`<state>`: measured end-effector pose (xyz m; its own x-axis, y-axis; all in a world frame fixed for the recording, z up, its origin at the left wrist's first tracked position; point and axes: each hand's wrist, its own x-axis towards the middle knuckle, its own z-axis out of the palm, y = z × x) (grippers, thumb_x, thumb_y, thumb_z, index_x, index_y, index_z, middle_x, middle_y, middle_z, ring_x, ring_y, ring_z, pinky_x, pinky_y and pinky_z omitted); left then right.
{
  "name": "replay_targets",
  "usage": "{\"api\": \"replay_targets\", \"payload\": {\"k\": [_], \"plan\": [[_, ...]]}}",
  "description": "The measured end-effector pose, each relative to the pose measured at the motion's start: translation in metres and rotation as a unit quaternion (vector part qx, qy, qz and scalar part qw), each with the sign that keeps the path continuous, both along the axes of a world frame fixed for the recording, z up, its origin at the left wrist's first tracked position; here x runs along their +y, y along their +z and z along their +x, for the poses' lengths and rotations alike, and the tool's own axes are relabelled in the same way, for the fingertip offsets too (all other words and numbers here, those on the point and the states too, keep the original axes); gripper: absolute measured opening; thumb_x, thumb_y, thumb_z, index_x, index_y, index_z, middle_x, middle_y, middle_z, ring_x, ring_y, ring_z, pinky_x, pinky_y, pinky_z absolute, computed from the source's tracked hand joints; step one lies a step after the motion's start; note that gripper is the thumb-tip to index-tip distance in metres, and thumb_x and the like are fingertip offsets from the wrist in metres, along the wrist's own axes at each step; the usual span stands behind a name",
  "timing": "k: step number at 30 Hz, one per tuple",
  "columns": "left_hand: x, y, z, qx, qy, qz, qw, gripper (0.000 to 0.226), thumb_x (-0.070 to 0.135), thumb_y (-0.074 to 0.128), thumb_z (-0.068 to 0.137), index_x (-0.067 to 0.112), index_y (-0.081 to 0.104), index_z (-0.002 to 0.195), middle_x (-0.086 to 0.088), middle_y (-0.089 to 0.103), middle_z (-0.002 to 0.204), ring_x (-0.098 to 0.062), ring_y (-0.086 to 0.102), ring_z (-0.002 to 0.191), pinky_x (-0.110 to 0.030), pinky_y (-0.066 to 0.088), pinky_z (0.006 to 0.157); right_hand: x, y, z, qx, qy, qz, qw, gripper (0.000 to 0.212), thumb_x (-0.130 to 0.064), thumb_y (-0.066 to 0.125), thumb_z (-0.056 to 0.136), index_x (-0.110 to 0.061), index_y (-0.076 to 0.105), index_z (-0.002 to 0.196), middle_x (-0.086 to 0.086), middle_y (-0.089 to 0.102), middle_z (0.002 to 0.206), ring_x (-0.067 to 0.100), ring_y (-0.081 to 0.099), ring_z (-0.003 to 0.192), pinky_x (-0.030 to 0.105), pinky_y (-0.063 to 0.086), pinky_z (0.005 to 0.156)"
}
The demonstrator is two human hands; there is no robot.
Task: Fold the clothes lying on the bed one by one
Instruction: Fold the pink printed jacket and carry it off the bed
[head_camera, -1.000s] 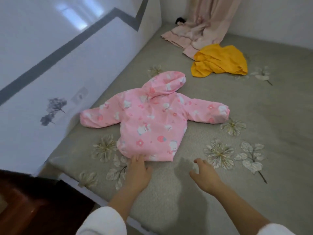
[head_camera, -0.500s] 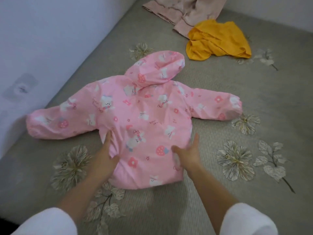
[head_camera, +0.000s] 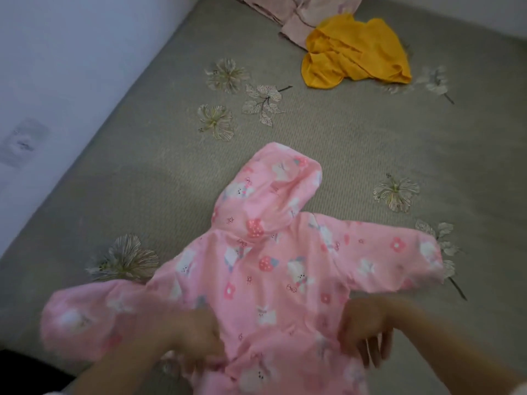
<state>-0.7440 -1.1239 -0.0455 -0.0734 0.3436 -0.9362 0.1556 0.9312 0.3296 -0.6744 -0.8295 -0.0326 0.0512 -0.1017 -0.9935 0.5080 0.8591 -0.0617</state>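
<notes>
A pink hooded jacket with a bunny and strawberry print lies back-up on the bed, sleeves spread to both sides and hood pointing away from me. My left hand grips the jacket's left side below the sleeve. On the opposite side, under the other sleeve, my right hand holds the fabric with its fingers pointing down. Both hands are motion-blurred. A crumpled yellow garment lies at the far end of the bed.
A beige-pink cloth is heaped behind the yellow garment at the top edge. The white wall runs along the bed's left side. The grey-green cover has embroidered flowers.
My hands went from resting flat on the jacket's lower back to gripping its two sides. The jacket has slid toward me and now sits lower in view.
</notes>
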Motion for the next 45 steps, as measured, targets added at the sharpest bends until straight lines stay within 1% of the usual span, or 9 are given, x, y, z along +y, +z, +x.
{"api": "replay_targets", "payload": {"k": [2,6,10,14,20,25,29,39,45], "plan": [[-0.007,0.001,-0.014,0.156,0.102,0.099,0.977,0.010,0.025,0.056,0.082,0.026,0.066,0.085,0.006,0.068,0.091,-0.005,0.058,0.074,-0.006,0.040,0.062,0.010,-0.007,-0.016,0.195,-0.024,0.035,0.980,0.032,-0.026,0.054,0.090,-0.011,0.066,0.116,0.005,0.070,0.081,0.012,0.063,0.062,0.020,0.049,0.057],[-0.017,0.003,-0.056,0.466,0.273,0.201,0.817,0.030,0.033,0.058,0.076,0.023,0.068,0.103,0.009,0.062,0.095,-0.010,0.058,0.086,-0.013,0.038,0.073,0.017,-0.026,-0.061,0.522,-0.189,0.167,0.815,0.049,-0.023,0.062,0.086,-0.015,0.051,0.133,0.005,0.060,0.123,0.024,0.056,0.112,0.031,0.042,0.092],[-0.020,-0.022,-0.051,0.343,0.304,0.083,0.885,0.063,0.049,0.067,0.072,0.024,0.052,0.129,0.003,0.058,0.118,-0.019,0.055,0.110,-0.027,0.039,0.085,0.002,-0.048,-0.087,0.456,-0.097,0.185,0.865,0.079,-0.038,0.064,0.083,-0.022,0.021,0.147,0.003,0.040,0.145,0.023,0.032,0.137,0.047,0.025,0.108],[-0.010,-0.042,-0.014,0.302,0.292,0.104,0.902,0.052,0.057,0.048,0.078,0.042,0.048,0.128,0.014,0.056,0.120,-0.012,0.055,0.114,-0.027,0.041,0.095,-0.003,-0.061,-0.077,0.419,0.031,0.208,0.883,0.084,-0.033,0.063,0.081,-0.022,0.012,0.148,0.007,0.056,0.127,0.024,0.050,0.124,0.051,0.019,0.109],[0.013,-0.006,-0.012,0.253,0.254,0.104,0.928,0.028,0.046,0.058,0.070,0.019,0.060,0.066,0.007,0.061,0.063,0.006,0.051,0.057,-0.019,0.043,0.059,0.031,-0.032,-0.026,0.314,-0.061,0.062,0.945,0.059,-0.017,0.070,0.070,-0.023,0.050,0.125,0.003,0.064,0.111,0.021,0.059,0.099,0.027,0.047,0.082],[0.043,0.065,-0.030,0.271,0.169,0.104,0.942,0.023,0.036,0.054,0.062,0.019,0.040,0.053,0.008,0.035,0.047,-0.003,0.031,0.042,-0.020,0.023,0.042,0.077,0.032,0.004,0.358,-0.146,0.060,0.920,0.014,-0.020,0.075,0.053,-0.025,0.064,0.061,-0.011,0.059,0.059,0.008,0.055,0.058,0.021,0.049,0.054],[0.074,0.130,-0.038,0.339,0.150,0.120,0.921,0.020,0.035,0.046,0.051,0.016,0.043,0.056,0.003,0.034,0.055,-0.010,0.031,0.051,-0.025,0.021,0.046,0.116,0.102,0.016,0.436,-0.178,0.070,0.879,0.025,-0.024,0.079,0.057,-0.016,0.056,0.051,-0.013,0.042,0.043,0.004,0.039,0.045,0.018,0.027,0.041],[0.144,0.262,-0.056,0.647,0.218,0.340,0.647,0.026,0.024,0.047,0.069,0.018,0.035,0.046,0.004,0.037,0.052,-0.024,0.038,0.055,-0.029,0.025,0.048,0.180,0.262,0.005,0.761,-0.170,0.157,0.606,0.027,-0.022,0.077,0.072,-0.001,0.060,0.072,0.012,0.053,0.061,0.018,0.043,0.062,0.029,0.030,0.051],[0.144,0.244,-0.052,0.671,0.168,0.383,0.612,0.027,0.023,0.056,0.079,0.002,0.073,0.080,-0.014,0.066,0.071,-0.029,0.059,0.065,-0.032,0.039,0.055,0.191,0.274,0.029,0.803,-0.167,0.175,0.545,0.019,-0.013,0.075,0.077,-0.002,0.060,0.080,0.016,0.062,0.071,0.033,0.051,0.067,0.027,0.030,0.054]]}}
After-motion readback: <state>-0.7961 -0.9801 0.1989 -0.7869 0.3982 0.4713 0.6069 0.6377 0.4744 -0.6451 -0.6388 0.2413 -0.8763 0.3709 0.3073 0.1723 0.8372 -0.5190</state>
